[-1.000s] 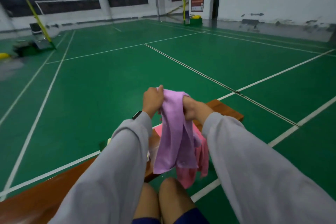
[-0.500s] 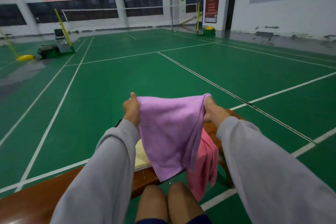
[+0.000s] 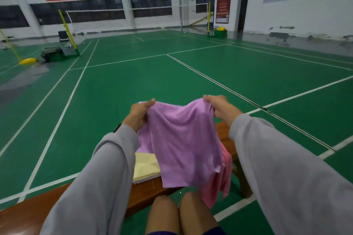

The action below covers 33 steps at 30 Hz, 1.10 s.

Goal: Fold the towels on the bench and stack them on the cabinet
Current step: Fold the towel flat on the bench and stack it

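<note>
A green sports court floor (image 3: pixel 133 91) with white lines fills most of the view and runs to white walls with dark windows at the far side. A net (image 3: pixel 133 8) hangs across the far end between yellow posts, and a dark chair (image 3: pixel 64 37) stands at the far left.

A long brown wooden bench (image 3: pixel 149 191) crosses the near part of the scene, from the near left corner towards the right. Two arms in grey sleeves (image 3: pixel 286 168) reach forward over it, with the person's bare knees (image 3: pixel 181 213) at the near edge.

A purple towel (image 3: pixel 181 145) hangs opened out in the air between the hands, above the bench, its upper edge sagging a little in the middle and its lower edge dropping in front of the bench. Behind it on the right, a pink towel (image 3: pixel 219 187) droops over the near edge of the bench. To the left of the purple one, a pale yellow towel (image 3: pixel 146 166) lies folded flat on the bench top.

The left hand (image 3: pixel 140 113) pinches the top left corner of the purple towel, thumb on the near side. The right hand (image 3: pixel 221 108) grips the top right corner, fingers curled over the cloth. A dark watch (image 3: pixel 117 127) shows at the left cuff.
</note>
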### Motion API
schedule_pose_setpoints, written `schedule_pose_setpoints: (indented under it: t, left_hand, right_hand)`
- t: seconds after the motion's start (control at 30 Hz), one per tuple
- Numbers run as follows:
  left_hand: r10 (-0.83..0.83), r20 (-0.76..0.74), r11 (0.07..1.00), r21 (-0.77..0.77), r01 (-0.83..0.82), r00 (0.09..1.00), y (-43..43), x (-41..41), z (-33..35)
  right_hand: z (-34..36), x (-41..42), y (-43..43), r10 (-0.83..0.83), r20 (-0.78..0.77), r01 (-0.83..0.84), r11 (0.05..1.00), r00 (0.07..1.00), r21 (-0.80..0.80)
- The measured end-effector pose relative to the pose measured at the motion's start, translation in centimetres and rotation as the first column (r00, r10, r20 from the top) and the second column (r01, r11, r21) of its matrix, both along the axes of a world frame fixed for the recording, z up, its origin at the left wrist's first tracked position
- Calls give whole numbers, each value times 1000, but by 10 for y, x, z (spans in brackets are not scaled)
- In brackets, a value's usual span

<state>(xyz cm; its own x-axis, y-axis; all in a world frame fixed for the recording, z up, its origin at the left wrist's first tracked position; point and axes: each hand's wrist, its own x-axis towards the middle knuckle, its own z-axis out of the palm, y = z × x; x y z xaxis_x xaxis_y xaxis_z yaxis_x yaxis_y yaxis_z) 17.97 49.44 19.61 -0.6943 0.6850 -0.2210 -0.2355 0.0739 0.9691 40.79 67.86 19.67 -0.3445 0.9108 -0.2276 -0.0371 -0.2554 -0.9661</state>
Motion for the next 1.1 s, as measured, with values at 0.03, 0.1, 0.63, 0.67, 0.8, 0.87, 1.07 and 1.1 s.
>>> schedule_pose_setpoints:
  t: [0.03, 0.1, 0.63, 0.67, 0.8, 0.87, 1.07, 1.1]
  left_hand:
    - [103, -8, 994, 32, -102, 995, 0, -7, 5]
    - [246, -18, 969, 38, -245, 969, -4, -24, 13]
    - [102, 24, 995, -26, -101, 995, -19, -14, 20]
    - [177, 19, 983, 38, -178, 984, -17, -21, 25]
    - [144, 17, 986, -92, -142, 989, -24, -18, 26]
    - [91, 21, 982, -170, -86, 996, -23, -19, 19]
    - [11, 97, 995, -102, -1, 995, -18, -16, 42]
    - [-13, 101, 995, -98, 23, 995, -18, -14, 44]
  right_hand:
    - [5, 2, 3, -59, -62, 58, 998, 996, -14]
    - [8, 8, 12, -142, -109, 141, 990, 984, -16]
    - [12, 5, 13, -130, -125, 126, 991, 984, -45]
    - [16, 6, 18, -192, -215, 182, 981, 958, -63]
    - [5, 14, 35, -307, -92, 307, 952, 947, -10]
    - [-1, 17, 39, -307, -46, 308, 951, 950, 3]
    - [9, 18, 46, -292, -107, 290, 956, 950, -41]
    - [11, 19, 43, -272, -94, 268, 962, 958, -47]
